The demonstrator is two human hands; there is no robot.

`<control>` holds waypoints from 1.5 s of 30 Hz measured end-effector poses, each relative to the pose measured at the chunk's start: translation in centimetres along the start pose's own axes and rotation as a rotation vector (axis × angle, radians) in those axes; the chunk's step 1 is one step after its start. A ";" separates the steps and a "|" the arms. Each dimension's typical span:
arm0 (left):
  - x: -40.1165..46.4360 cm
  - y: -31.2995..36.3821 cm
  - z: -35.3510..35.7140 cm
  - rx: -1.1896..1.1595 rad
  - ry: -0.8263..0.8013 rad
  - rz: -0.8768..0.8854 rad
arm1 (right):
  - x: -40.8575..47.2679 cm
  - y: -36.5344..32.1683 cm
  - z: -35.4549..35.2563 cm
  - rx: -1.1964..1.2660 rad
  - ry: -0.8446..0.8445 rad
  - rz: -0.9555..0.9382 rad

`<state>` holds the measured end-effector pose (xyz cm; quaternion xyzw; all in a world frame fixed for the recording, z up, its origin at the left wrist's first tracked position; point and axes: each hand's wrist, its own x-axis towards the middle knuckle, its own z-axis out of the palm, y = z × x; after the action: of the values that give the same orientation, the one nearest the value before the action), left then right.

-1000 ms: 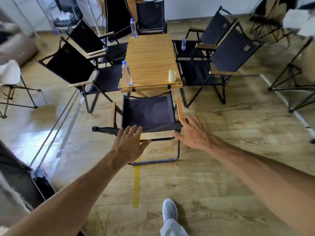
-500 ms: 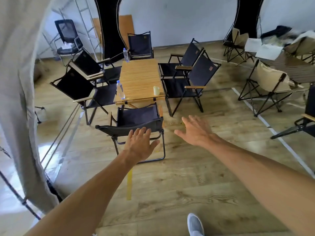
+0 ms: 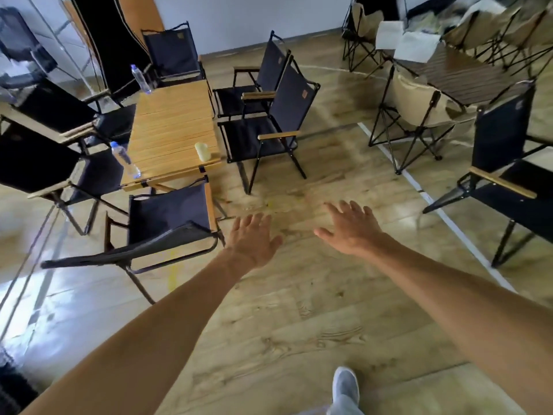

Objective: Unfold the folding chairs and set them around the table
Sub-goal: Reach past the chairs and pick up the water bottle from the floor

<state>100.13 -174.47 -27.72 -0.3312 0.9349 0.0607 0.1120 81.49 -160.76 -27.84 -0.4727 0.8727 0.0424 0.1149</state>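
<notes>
Both hands hang empty above the wooden plank floor (image 3: pixel 299 310). The left hand (image 3: pixel 254 241) has its fingers (image 3: pixel 248 223) spread and released just beside the near corner of a dark navy fabric folding chair with black metal frame and wooden armrests (image 3: pixel 167 217), touching nothing. The right hand (image 3: pixel 351 229) is likewise flat and open, well apart from any chair.

That nearest chair stands unfolded at the short end of the light slatted wooden table (image 3: pixel 173 127), its seat facing the table. Two more dark chairs (image 3: pixel 269 121) stand along the table's right side, others (image 3: pixel 59 139) along the left, and one (image 3: pixel 173 52) at the far end. On the table sit two clear plastic water bottles (image 3: pixel 124 158) and a pale cylindrical cup (image 3: pixel 203 151).

By the look of it, the table is ringed, so the task seems close to finished. The main risks from here: the near chair looks tilted or not fully settled, and a nudge from the passing left arm could shove it into the table and topple the bottle near that edge. A foot in a white shoe (image 3: pixel 345 384) is mid-step, and the chair's low black legs nearby could catch it.
</notes>
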 end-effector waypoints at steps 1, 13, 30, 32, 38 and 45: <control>2.3 1.8 0.1 -0.007 -0.020 0.004 | 1.3 2.3 0.3 -0.006 -0.021 0.007; 20.6 12.9 -4.6 -0.028 -0.088 0.079 | 13.1 19.8 -2.1 -0.016 -0.134 0.099; 63.6 15.1 -9.6 -0.095 -0.126 0.116 | 55.1 30.3 -10.1 -0.046 -0.196 0.045; 68.7 15.8 -11.6 -0.055 -0.126 0.150 | 59.6 32.3 -12.2 -0.033 -0.182 0.038; 86.5 18.1 -17.3 -0.022 -0.084 0.180 | 75.4 38.7 -18.4 -0.028 -0.118 0.042; 107.6 19.4 -19.6 -0.091 -0.151 0.024 | 96.6 45.5 -20.5 -0.057 -0.163 -0.080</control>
<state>3.23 -228.28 -34.89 -0.3189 0.9241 0.1292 0.1663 -10.63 -218.26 -32.72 -0.5052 0.8393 0.1008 0.1737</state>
